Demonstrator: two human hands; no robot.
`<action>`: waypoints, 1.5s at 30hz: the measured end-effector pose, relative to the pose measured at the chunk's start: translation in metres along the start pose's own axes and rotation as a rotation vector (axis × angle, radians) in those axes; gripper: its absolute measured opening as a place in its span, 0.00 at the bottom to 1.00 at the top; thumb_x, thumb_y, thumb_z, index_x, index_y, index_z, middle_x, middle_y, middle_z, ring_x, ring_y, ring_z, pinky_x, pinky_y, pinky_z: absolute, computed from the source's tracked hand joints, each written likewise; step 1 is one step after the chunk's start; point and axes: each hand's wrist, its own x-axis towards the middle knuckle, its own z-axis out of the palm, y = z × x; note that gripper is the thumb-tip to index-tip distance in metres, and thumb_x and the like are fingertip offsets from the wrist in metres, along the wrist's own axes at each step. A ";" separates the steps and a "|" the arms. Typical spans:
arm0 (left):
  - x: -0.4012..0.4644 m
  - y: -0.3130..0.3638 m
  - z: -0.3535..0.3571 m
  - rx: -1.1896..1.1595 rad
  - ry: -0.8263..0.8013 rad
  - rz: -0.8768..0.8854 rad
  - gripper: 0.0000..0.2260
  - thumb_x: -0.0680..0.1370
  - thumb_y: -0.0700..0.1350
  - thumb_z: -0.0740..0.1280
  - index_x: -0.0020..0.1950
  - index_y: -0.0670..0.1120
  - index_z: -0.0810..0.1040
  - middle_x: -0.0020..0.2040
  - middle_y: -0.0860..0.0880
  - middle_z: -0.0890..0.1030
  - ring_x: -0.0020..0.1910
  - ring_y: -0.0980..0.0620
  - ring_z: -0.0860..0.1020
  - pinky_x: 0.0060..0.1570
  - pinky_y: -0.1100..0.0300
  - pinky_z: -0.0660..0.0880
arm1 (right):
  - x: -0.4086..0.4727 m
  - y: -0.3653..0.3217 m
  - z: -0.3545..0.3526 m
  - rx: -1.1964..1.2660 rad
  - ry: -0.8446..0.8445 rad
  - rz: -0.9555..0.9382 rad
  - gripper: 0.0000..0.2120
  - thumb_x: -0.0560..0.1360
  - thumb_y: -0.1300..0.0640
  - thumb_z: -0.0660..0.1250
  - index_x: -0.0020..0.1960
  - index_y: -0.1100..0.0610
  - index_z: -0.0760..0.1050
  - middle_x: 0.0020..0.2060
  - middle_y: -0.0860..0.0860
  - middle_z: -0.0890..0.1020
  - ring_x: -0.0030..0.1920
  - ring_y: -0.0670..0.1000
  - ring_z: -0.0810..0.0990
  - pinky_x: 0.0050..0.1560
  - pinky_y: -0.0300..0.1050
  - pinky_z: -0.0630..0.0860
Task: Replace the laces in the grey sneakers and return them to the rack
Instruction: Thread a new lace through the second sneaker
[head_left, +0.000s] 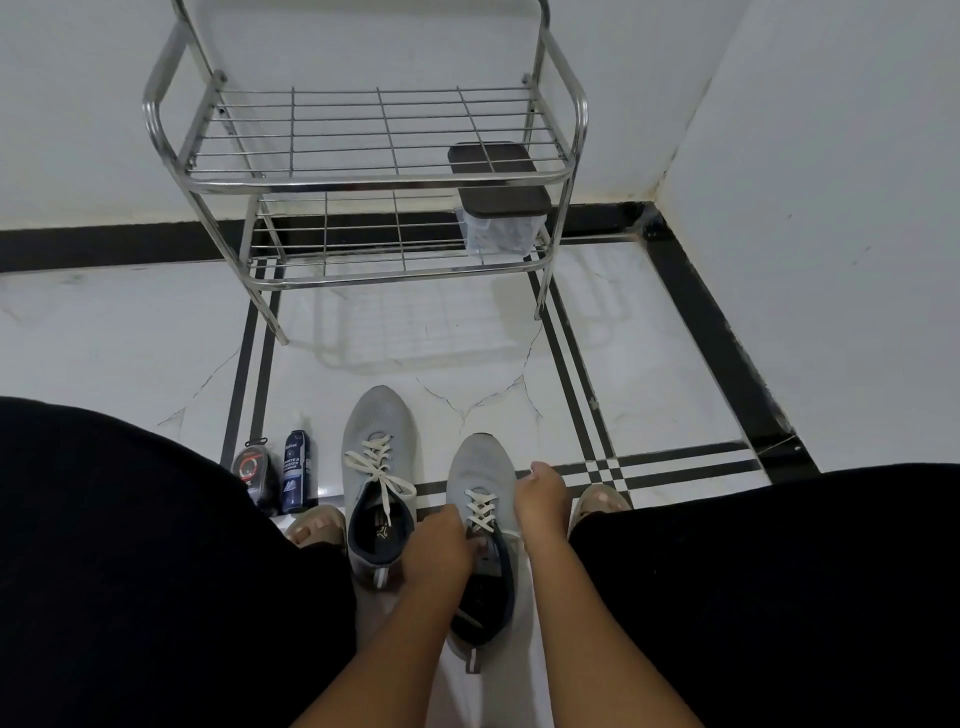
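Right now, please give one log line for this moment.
left hand: at right sneaker laces | right hand: holds its side | left sneaker: laced | rack: no sneakers

**A corner of a home, by the shoe rack**

This looks like a room corner or entry nook in a home. A small chrome wire rack (363, 176) with two shelves stands against plain white walls (831, 156) that meet at a corner. The floor (130, 332) is glossy white marble-look tile with black border stripes and a black skirting. A lidded plastic box (498, 208) sits on the rack, and shoe-care bottles (296, 470) stand on the floor.
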 end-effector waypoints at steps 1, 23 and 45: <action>-0.002 -0.002 0.000 0.054 -0.008 0.010 0.10 0.78 0.50 0.64 0.55 0.46 0.74 0.53 0.47 0.80 0.54 0.44 0.79 0.49 0.54 0.76 | -0.004 -0.004 -0.001 0.038 -0.003 -0.037 0.17 0.79 0.63 0.55 0.64 0.57 0.73 0.60 0.59 0.78 0.59 0.60 0.76 0.57 0.48 0.73; 0.001 -0.021 -0.004 -0.319 -0.061 -0.139 0.09 0.78 0.40 0.63 0.50 0.42 0.82 0.54 0.43 0.82 0.55 0.45 0.79 0.53 0.58 0.73 | -0.036 0.022 0.037 -0.710 -0.125 -0.198 0.11 0.77 0.53 0.60 0.54 0.50 0.79 0.55 0.49 0.80 0.63 0.52 0.69 0.58 0.47 0.62; -0.003 -0.008 -0.029 -0.609 0.286 -0.221 0.07 0.80 0.39 0.58 0.56 0.39 0.71 0.51 0.37 0.80 0.51 0.39 0.79 0.47 0.52 0.72 | -0.039 0.064 0.015 -0.654 -0.329 0.215 0.21 0.72 0.54 0.63 0.64 0.57 0.74 0.61 0.55 0.79 0.59 0.55 0.79 0.57 0.46 0.78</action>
